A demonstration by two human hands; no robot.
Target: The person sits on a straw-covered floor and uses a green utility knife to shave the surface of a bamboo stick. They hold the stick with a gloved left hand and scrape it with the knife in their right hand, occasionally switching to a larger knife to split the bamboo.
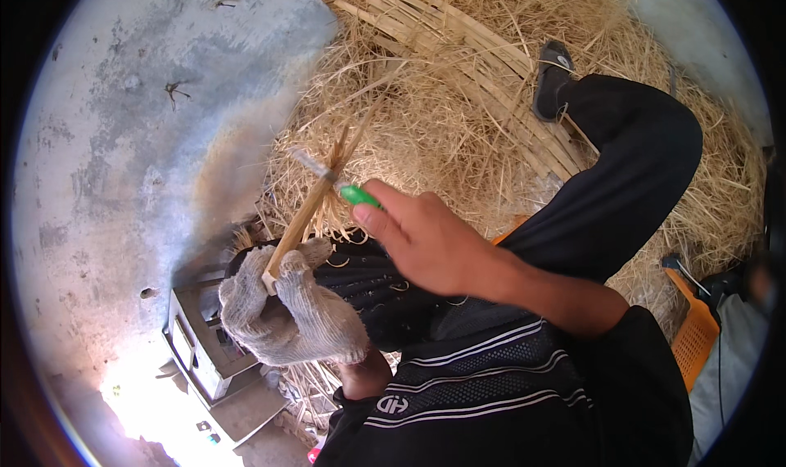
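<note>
My left hand (299,311), in a grey knitted glove, is closed around the lower end of a narrow pale strip of split bamboo or wood (300,224). The strip slants up and away from the glove, and thin curled shavings hang near its upper part. My right hand (426,236) is bare and wrapped round the green handle of a knife (358,195). Its blade, smeared by motion, lies across the strip some way above the glove. Small shavings are scattered over my dark trousers.
Loose straw-like shavings (442,115) cover the floor ahead, with several long flat strips (491,99) lying on them. A stained wall (155,107) rises at left. A wooden box-like frame (209,344) stands at lower left, an orange plastic seat (694,336) at right.
</note>
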